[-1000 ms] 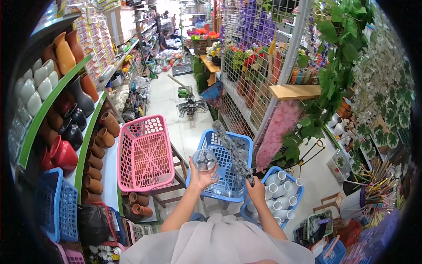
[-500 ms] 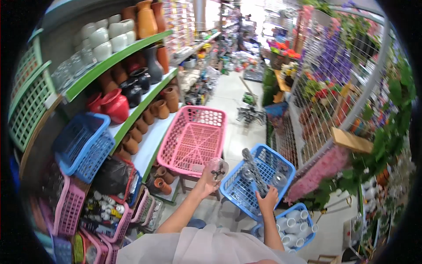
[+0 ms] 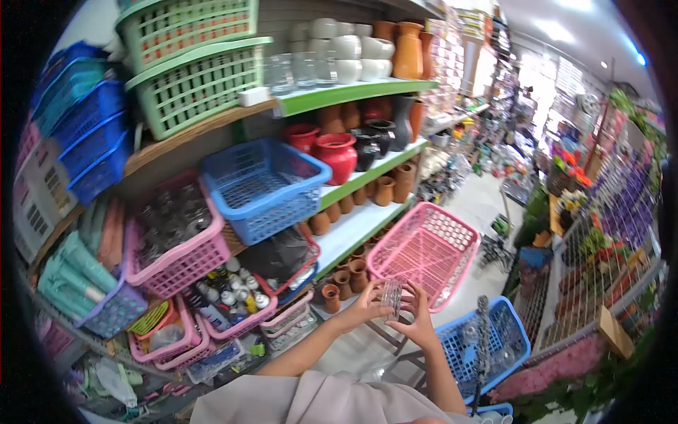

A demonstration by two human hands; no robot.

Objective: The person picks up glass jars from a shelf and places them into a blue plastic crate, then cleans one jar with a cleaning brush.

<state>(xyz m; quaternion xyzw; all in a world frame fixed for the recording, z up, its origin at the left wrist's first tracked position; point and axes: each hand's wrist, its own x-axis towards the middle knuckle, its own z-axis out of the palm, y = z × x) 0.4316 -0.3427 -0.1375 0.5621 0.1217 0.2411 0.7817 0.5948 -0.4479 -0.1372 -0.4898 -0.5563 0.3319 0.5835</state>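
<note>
A small clear glass (image 3: 392, 295) sits between both of my hands, in front of the pink basket (image 3: 431, 247). My left hand (image 3: 364, 305) grips the glass from the left. My right hand (image 3: 418, 321) touches it from the right and below, fingers curled round it. A grey fuzzy brush (image 3: 482, 332) stands upright in the blue basket (image 3: 508, 339) to the right, apart from my right hand. More clear glasses lie in that blue basket.
Shelves on the left carry a blue basket (image 3: 265, 187), a pink basket of glassware (image 3: 180, 244), green baskets (image 3: 201, 78), red, black and brown clay pots (image 3: 339, 152) and white vases. A wire rack with artificial flowers (image 3: 607, 247) lines the right. The aisle floor runs between them.
My view has swung left toward the shelves. My right hand let go of the grey brush, which now stands in the blue basket, and came over to the glass held by my left hand.
</note>
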